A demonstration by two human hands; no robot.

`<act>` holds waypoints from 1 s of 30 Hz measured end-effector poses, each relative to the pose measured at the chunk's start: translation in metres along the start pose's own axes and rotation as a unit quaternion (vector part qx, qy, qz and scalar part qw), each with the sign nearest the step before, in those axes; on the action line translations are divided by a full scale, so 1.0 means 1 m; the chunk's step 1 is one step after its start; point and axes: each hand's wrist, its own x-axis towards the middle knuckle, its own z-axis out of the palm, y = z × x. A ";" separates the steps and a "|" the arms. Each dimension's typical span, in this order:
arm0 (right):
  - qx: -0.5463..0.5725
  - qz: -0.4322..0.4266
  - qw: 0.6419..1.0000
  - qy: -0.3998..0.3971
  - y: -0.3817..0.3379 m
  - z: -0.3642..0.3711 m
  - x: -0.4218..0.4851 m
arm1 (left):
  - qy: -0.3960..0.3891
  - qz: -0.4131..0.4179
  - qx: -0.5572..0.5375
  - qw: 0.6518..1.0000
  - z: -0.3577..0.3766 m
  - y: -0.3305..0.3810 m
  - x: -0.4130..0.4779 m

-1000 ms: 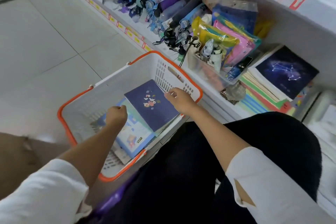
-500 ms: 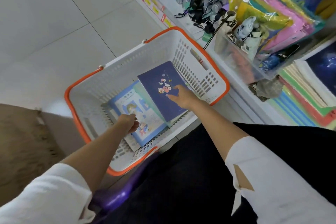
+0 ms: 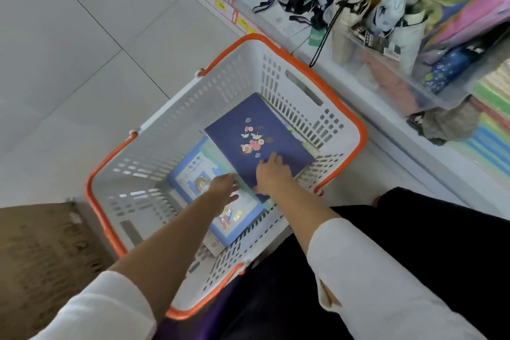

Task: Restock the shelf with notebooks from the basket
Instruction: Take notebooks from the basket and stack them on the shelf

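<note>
Right grip (image 3: 271,174): open, fingers laid flat on the cover of the navy notebook (image 3: 248,130), near its lower edge; thumb at that edge, whether under it cannot be told.
Left grip (image 3: 223,189): open, fingers straight, reaching over the blue notebook (image 3: 190,176) toward the navy one's left edge; contact cannot be told.
Navy notebook: flower print on the cover, topmost in the pile, tilted up against the basket's shelf-side wall.
Green notebook (image 3: 214,156): one strip showing, between navy and blue.
Blue notebook: cartoon figures on the cover, lying flat beneath the others, with paper under its near corner.
Basket (image 3: 309,72): white slotted walls, orange rim, on the floor (image 3: 69,36) against the shelf (image 3: 400,152); holds all the above.
Shelf: clear bin (image 3: 400,80) holding folded umbrellas (image 3: 350,0); stack of notebooks (image 3: 491,143) at the right edge, bright spines outward.
Floor, lower left: brown mat (image 3: 41,257).
</note>
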 end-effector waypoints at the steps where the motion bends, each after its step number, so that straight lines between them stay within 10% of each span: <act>1: 0.006 0.015 1.000 -0.016 -0.001 0.007 0.004 | 0.005 -0.002 -0.002 1.000 0.000 0.002 0.000; 8: -0.003 0.094 0.995 0.019 0.001 0.026 0.020 | -0.017 -0.019 -0.118 0.993 0.009 0.013 0.016; 15: -0.005 -0.007 1.000 -0.016 0.013 0.002 -0.001 | -0.064 -0.010 -0.152 0.986 0.016 0.020 0.023; 23: 0.134 -0.067 0.986 -0.077 0.033 -0.019 -0.013 | -0.073 0.045 -0.062 0.994 0.018 0.031 0.015; 30: 0.421 -0.044 0.904 0.066 0.059 -0.051 -0.042 | -0.071 0.066 -0.051 0.994 -0.014 0.045 -0.008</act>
